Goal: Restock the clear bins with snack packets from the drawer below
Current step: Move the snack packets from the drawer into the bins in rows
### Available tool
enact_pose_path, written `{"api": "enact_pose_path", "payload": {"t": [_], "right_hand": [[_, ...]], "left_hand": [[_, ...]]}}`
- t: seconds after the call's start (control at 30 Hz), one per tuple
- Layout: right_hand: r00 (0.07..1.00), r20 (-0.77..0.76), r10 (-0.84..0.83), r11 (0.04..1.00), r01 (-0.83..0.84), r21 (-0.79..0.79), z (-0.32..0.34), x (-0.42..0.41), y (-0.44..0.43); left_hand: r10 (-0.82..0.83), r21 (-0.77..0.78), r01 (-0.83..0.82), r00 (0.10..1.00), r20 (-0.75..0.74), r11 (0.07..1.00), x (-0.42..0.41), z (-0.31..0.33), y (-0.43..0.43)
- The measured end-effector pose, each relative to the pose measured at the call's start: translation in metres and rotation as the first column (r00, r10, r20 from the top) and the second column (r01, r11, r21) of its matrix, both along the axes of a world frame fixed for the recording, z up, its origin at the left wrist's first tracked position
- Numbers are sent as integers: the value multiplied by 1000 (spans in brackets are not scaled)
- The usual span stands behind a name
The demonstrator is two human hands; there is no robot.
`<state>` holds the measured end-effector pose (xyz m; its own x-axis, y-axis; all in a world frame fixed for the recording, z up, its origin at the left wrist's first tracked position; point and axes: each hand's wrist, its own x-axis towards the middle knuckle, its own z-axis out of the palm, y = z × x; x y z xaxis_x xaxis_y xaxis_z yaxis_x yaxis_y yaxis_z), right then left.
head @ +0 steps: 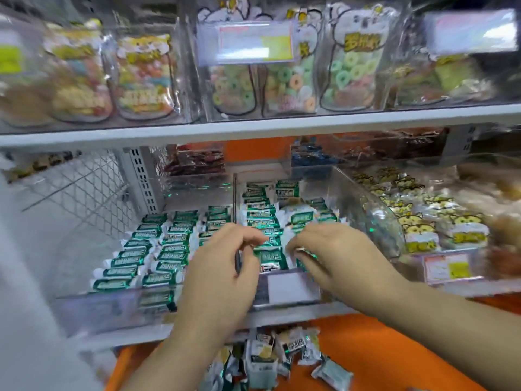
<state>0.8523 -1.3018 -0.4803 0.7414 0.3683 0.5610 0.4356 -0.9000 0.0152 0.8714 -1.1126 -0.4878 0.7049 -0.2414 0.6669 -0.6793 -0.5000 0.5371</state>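
Two clear bins sit side by side on the lower shelf. The left bin [84, 306] holds neat rows of green-and-white snack packets [166, 249]. The middle bin [363, 210] holds more of the same packets [262, 215]. My left hand [222, 266] hovers over the divider between the bins, fingers curled, with nothing visibly in it. My right hand [335, 249] is inside the middle bin and pinches a green packet [306, 253] at its fingertips. Below, an orange drawer [380, 356] holds loose packets [284, 354].
A bin of yellow cat-print packets [439, 230] stands to the right, with a price tag [448, 268] in front. The upper shelf [253, 128] carries bags of ring gummies [284, 83]. A wire mesh panel [84, 190] is at the left.
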Motion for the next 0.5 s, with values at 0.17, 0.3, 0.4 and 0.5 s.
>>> {"api": "enact_pose_path", "payload": {"t": [0.17, 0.3, 0.4, 0.5], "right_hand": [[999, 15, 50, 989, -52, 142, -36, -45, -5], [996, -63, 65, 987, -55, 151, -68, -58, -7], [983, -178, 42, 993, -23, 112, -103, -58, -7], [919, -393, -13, 1000, 14, -2, -136, -50, -10]], "left_hand": [[-82, 53, 82, 997, -10, 995, -37, -38, 15], [-58, 122, 84, 978, -203, 989, -38, -76, 24], [-21, 252, 110, 942, -334, 961, -31, -103, 28], [29, 366, 146, 901, -433, 919, -19, -131, 31]]}}
